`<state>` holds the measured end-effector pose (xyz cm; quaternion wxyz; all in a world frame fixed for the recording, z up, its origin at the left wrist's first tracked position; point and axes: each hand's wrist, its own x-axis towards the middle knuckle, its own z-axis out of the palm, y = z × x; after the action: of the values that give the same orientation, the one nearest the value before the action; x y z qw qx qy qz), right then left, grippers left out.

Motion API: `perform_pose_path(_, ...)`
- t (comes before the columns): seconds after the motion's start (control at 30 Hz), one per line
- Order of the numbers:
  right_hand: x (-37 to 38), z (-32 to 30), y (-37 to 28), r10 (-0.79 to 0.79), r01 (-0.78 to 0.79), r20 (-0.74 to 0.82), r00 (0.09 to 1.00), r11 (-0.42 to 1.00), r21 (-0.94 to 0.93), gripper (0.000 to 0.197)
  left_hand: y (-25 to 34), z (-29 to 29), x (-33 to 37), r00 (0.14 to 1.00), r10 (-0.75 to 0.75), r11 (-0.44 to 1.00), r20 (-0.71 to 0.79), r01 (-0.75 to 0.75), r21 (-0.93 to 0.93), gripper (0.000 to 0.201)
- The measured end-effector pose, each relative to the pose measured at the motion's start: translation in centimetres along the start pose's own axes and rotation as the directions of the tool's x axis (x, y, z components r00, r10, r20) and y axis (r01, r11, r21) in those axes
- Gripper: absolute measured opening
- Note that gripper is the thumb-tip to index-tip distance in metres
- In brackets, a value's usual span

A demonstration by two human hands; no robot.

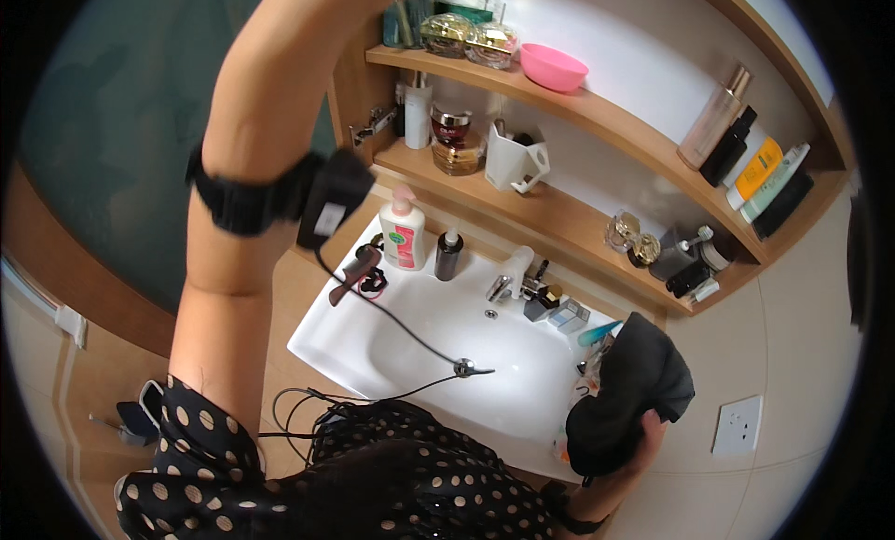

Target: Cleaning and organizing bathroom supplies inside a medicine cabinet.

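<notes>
My left arm reaches up past the cabinet's left side. Its hand lies beyond the top edge of the picture, close to the upper shelf [447, 62], so its fingers do not show. Over the right end of the white sink [326, 339], my right hand [647, 443] is closed on a bunched black cloth [629, 391]. The cloth hides most of the fingers and part of the sink's rim. On the shelf by the raised arm stand glass jars [490, 46] and a pink bowl [552, 66].
A pump bottle [403, 232], a dark bottle [448, 256] and a faucet [511, 271] line the sink's back. The lower shelf bears a white cup [516, 158] and several jars. A black cable [396, 324] from my arm's strap hangs across the basin. A wall socket [737, 426] is at right.
</notes>
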<state>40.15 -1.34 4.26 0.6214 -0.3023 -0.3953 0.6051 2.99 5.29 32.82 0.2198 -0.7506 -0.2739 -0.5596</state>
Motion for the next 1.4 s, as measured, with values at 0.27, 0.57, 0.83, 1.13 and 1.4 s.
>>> perform_pose_path(0.27,-6.0,-3.9,-1.0,-0.258,0.226,-0.308,0.916,0.965,-0.136,0.052,4.8,3.1,-10.3,0.917,-0.277,0.819,0.289,0.382,-0.429,0.044)
perform_pose_path(0.57,-11.9,-7.4,-1.7,-0.520,0.340,-0.425,0.741,0.836,-0.431,0.048,3.6,5.6,-24.9,0.356,-0.563,0.494,0.746,0.868,-0.041,0.035)
perform_pose_path(0.83,-14.6,-8.2,-2.0,-0.338,0.299,-0.618,0.710,0.939,-0.171,0.050,6.4,8.4,-35.3,-0.102,-0.115,0.570,0.988,0.808,0.150,0.039)
perform_pose_path(1.13,-13.2,-8.2,-0.8,-0.275,0.335,-0.607,0.746,0.942,-0.015,0.050,8.2,4.9,-39.0,-0.220,-0.082,0.569,0.972,0.791,0.226,0.043)
perform_pose_path(1.4,-6.4,-9.1,2.6,-0.168,0.266,-0.467,0.868,0.952,0.152,0.049,10.5,-4.3,-39.6,-0.364,-0.378,0.353,0.851,0.793,0.496,0.041)
